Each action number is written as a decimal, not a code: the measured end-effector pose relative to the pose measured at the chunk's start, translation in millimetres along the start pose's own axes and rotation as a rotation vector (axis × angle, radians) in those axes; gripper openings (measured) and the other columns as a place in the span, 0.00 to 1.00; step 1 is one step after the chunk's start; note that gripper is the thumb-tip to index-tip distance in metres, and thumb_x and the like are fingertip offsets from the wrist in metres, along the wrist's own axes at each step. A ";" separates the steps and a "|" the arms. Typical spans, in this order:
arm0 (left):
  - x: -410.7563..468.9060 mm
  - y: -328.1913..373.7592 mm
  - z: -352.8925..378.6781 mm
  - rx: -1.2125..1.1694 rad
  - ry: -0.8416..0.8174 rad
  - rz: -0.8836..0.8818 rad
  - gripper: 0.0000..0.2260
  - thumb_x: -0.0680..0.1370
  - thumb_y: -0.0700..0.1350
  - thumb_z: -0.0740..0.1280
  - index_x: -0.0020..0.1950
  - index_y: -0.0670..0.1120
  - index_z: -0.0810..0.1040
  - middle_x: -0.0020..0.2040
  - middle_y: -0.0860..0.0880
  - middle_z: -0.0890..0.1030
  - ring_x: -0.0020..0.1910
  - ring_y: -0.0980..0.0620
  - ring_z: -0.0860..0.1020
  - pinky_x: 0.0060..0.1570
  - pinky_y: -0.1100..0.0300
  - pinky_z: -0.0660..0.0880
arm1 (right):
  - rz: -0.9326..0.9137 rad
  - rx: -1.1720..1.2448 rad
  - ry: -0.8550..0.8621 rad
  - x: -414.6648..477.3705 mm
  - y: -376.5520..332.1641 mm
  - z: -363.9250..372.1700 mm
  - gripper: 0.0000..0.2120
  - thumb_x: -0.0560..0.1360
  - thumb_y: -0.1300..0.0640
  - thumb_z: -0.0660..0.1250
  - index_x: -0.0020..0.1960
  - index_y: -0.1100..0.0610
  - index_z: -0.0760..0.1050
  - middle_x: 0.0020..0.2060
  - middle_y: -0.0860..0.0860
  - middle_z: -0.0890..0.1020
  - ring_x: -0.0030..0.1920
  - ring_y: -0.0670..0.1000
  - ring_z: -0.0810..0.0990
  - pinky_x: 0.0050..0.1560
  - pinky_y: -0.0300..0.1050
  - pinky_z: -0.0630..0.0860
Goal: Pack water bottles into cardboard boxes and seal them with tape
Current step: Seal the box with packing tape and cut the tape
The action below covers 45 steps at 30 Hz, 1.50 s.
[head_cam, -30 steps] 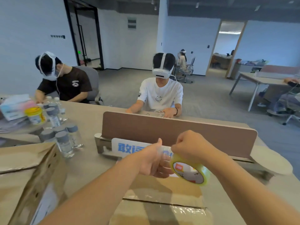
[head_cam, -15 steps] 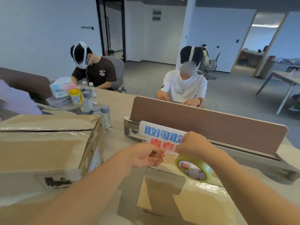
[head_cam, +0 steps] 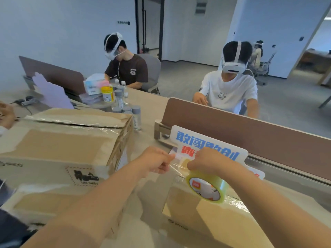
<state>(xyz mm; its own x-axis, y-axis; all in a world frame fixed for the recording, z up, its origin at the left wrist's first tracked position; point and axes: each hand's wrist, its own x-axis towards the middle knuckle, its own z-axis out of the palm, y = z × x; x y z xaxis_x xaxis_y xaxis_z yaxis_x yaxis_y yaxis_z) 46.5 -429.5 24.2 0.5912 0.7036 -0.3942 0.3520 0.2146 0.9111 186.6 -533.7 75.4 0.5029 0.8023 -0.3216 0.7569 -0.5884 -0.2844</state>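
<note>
Tape drawn out above the box to be sealed

The left hand (head_cam: 155, 161) pinched the free end of the tape (head_cam: 176, 167) and the right hand (head_cam: 209, 161) gripped the roll (head_cam: 206, 188). The strip ran left to right between them, just above the box (head_cam: 206, 221) at the table's (head_cam: 148, 108) near edge (right hand nearer its top). The bottles (head_cam: 129, 111) stood toward the far-left edge.

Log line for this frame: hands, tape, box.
left hand: pinches tape strip | right hand: grips tape roll | cardboard box: beneath roll
</note>
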 end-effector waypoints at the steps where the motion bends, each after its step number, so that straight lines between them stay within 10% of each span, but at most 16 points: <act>1: 0.8 -0.1 -1.1 0.021 0.028 0.022 0.09 0.75 0.44 0.72 0.40 0.41 0.76 0.31 0.45 0.75 0.29 0.51 0.74 0.32 0.61 0.78 | 0.031 0.009 -0.007 -0.8 2.5 3.3 0.10 0.69 0.47 0.66 0.37 0.53 0.70 0.34 0.49 0.73 0.33 0.47 0.72 0.28 0.40 0.63; 6: 9.5 -6.0 10.3 0.097 0.131 0.064 0.12 0.74 0.42 0.73 0.34 0.42 0.75 0.26 0.45 0.74 0.23 0.51 0.72 0.33 0.58 0.77 | 0.101 0.158 -0.021 -9.2 23.0 12.2 0.19 0.68 0.38 0.69 0.38 0.54 0.75 0.34 0.48 0.75 0.34 0.47 0.72 0.31 0.40 0.66; 9: 14.9 -9.8 15.0 0.051 0.157 0.074 0.12 0.75 0.42 0.71 0.33 0.42 0.75 0.25 0.46 0.74 0.24 0.51 0.71 0.32 0.58 0.76 | 0.038 0.704 -0.191 -19.9 44.1 20.2 0.24 0.66 0.40 0.73 0.45 0.62 0.81 0.37 0.52 0.80 0.36 0.51 0.76 0.38 0.43 0.69; 14: 15.6 -10.7 8.6 0.001 0.105 0.058 0.10 0.77 0.42 0.69 0.36 0.44 0.75 0.27 0.47 0.74 0.27 0.52 0.72 0.35 0.58 0.79 | -0.075 1.376 -0.285 -28.9 74.4 36.2 0.06 0.64 0.54 0.71 0.35 0.56 0.77 0.32 0.52 0.77 0.31 0.48 0.76 0.30 0.39 0.71; 22: 40.9 -6.2 -1.4 0.122 0.016 -0.013 0.09 0.75 0.33 0.68 0.36 0.42 0.77 0.25 0.49 0.77 0.26 0.53 0.72 0.34 0.56 0.79 | 0.056 0.835 -0.095 -20.9 59.1 28.3 0.13 0.77 0.50 0.65 0.40 0.59 0.77 0.34 0.53 0.77 0.34 0.46 0.71 0.36 0.37 0.72; 28: 54.8 -24.8 -0.8 0.134 0.035 -0.053 0.06 0.75 0.38 0.70 0.38 0.43 0.77 0.32 0.45 0.76 0.28 0.53 0.72 0.30 0.59 0.77 | 0.187 -0.162 0.023 19.2 46.8 20.7 0.22 0.71 0.38 0.66 0.33 0.56 0.67 0.30 0.49 0.72 0.36 0.51 0.73 0.30 0.41 0.65; 45: 74.9 -83.8 -2.4 0.080 0.096 -0.165 0.09 0.75 0.46 0.71 0.46 0.40 0.77 0.32 0.47 0.75 0.29 0.51 0.74 0.29 0.60 0.75 | 0.318 -0.166 -0.138 58.4 34.4 54.1 0.18 0.69 0.43 0.72 0.51 0.55 0.77 0.43 0.50 0.79 0.49 0.52 0.80 0.50 0.45 0.78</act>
<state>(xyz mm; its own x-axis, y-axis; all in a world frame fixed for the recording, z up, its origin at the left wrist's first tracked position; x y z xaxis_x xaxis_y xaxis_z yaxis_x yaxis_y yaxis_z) 59.6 -393.2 -81.3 0.4500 0.7257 -0.5205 0.4972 0.2806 0.8210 219.4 -512.5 -2.0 0.6710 0.5548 -0.4918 0.6351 -0.7724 -0.0049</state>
